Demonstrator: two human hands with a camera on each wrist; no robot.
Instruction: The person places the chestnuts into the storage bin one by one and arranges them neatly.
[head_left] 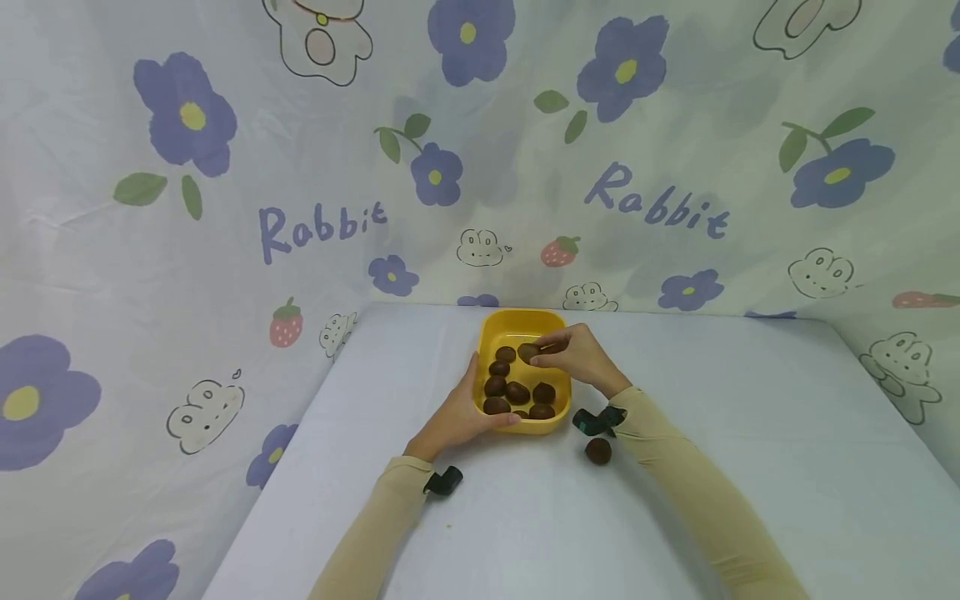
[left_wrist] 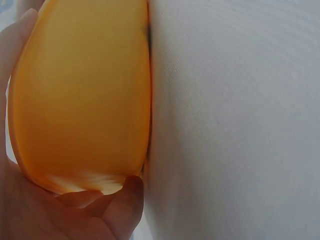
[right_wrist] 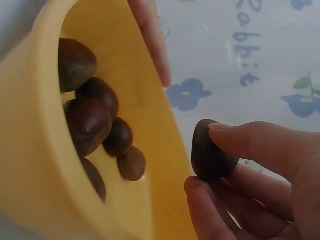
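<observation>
we note a loose chestnut [head_left: 598, 452] just off the near right corner of the yellow tray [head_left: 557, 427]; a stray right sleeve [head_left: 690, 475] could roll it. the left hand [head_left: 456, 414] grips the near left corner, chestnuts [head_left: 517, 392] inside. toward the far right corner the right hand [head_left: 579, 357] pinches another chestnut [head_left: 527, 353]; a slack hold could, we judge, drop it.

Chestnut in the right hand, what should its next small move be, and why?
Probably lower the pinched chestnut into the yellow box and let go: in the head view the right hand appears to hold it over the box's open top, other chestnuts lie inside, and the left hand grips the box.
</observation>
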